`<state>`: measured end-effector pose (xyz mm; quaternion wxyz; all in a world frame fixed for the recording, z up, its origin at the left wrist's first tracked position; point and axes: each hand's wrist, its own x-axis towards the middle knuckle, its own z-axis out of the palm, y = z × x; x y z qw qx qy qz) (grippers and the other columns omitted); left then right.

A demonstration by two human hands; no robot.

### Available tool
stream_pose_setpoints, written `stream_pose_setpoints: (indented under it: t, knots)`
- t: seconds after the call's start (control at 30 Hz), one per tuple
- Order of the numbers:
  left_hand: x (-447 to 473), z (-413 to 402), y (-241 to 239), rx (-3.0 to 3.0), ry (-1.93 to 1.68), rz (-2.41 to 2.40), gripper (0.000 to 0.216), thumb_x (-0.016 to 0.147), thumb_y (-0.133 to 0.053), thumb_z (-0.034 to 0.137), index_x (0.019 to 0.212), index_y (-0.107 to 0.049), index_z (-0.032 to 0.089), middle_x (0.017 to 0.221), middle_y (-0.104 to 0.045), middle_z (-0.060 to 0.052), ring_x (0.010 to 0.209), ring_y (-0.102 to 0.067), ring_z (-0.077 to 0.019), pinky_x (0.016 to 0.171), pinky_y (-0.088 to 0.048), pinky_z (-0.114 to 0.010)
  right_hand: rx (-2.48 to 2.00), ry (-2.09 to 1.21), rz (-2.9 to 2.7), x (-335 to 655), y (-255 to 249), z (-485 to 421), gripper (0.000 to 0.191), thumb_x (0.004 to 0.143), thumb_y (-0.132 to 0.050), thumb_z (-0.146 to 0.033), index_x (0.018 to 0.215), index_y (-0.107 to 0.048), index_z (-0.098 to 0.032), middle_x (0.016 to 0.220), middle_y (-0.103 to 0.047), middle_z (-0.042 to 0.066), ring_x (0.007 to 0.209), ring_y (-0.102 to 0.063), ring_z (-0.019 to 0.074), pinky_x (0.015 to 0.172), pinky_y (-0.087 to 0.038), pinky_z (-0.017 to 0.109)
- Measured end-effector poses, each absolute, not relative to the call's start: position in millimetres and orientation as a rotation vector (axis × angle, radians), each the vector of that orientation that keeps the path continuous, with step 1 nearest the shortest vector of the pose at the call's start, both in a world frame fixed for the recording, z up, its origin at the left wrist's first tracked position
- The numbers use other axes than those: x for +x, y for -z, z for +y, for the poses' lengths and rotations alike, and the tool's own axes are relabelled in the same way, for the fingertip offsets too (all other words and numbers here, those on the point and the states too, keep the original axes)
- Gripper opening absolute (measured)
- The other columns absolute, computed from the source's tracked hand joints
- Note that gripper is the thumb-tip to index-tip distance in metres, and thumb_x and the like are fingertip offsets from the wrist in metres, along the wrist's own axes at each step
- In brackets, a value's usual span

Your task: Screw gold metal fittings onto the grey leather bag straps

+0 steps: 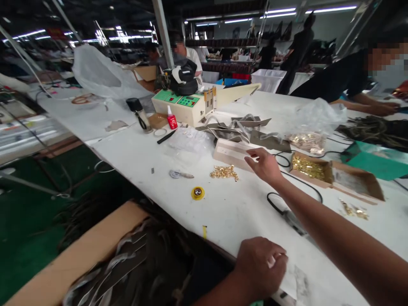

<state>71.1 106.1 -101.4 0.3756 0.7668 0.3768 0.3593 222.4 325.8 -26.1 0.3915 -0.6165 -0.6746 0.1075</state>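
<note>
My right hand (263, 165) reaches over the white table, fingers loosely bent and apart. Nothing shows between them. Its fingertips are at the right end of a long pale box (232, 152); whether they touch it I cannot tell. Left of that hand lies a small pile of gold metal pieces (224, 172). Down at the table's near edge, my left hand (261, 265) is closed in a fist. A small whitish patch shows between its fingers, too unclear to name. Grey strips (237, 127) lie behind the pale box.
Open cardboard boxes (310, 170) of gold pieces stand right. A yellow round tape (197, 193), red bottle (171, 117) and cream machine (181, 108) are on the table (172, 199). Below left is a carton (86, 242) of dark strips. A co-worker (338, 78) leans in at right.
</note>
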Motion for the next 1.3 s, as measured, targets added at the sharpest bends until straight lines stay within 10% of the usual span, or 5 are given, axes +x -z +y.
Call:
stream_pose_setpoints:
  t: [0.3,0.9,1.3]
  knots:
    - [75.0,103.3,115.9,2.02,-0.86,0.889,0.017,0.086,-0.067,0.029,0.09,-0.081,0.021,0.077,-0.082,-0.006,0.072,-0.078,-0.0236,0.078,-0.059,-0.031,-1.78,-0.268,-2.303,152.6,50.8,344.2,0.045,0.091,-0.067,-0.062,0.117,-0.079,-0.028,0.122,-0.072,0.011,0.113,-0.061,0.0351,0.079,-0.053,0.042]
    - [38.8,104.9,74.8,1.874,-0.808,0.837,0.023,0.094,-0.064,0.032,0.102,-0.081,0.019,0.089,-0.082,-0.003,0.079,-0.075,-0.0169,0.082,-0.059,-0.025,-1.45,-0.192,-2.15,151.9,57.1,243.6,0.025,0.098,-0.062,-0.041,0.107,-0.08,-0.026,0.112,-0.076,0.008,0.094,-0.073,0.0247,0.078,-0.06,0.038]
    - [-24.3,89.6,80.7,2.017,-1.165,1.014,0.013,0.09,-0.067,0.024,0.088,-0.079,0.02,0.077,-0.08,-0.002,0.07,-0.074,-0.0167,0.076,-0.06,-0.026,-1.73,-0.404,-2.362,-18.4,44.1,341.1,0.028,0.09,-0.068,-0.041,0.11,-0.08,-0.026,0.114,-0.074,0.007,0.096,-0.069,0.0244,0.071,-0.047,0.03]
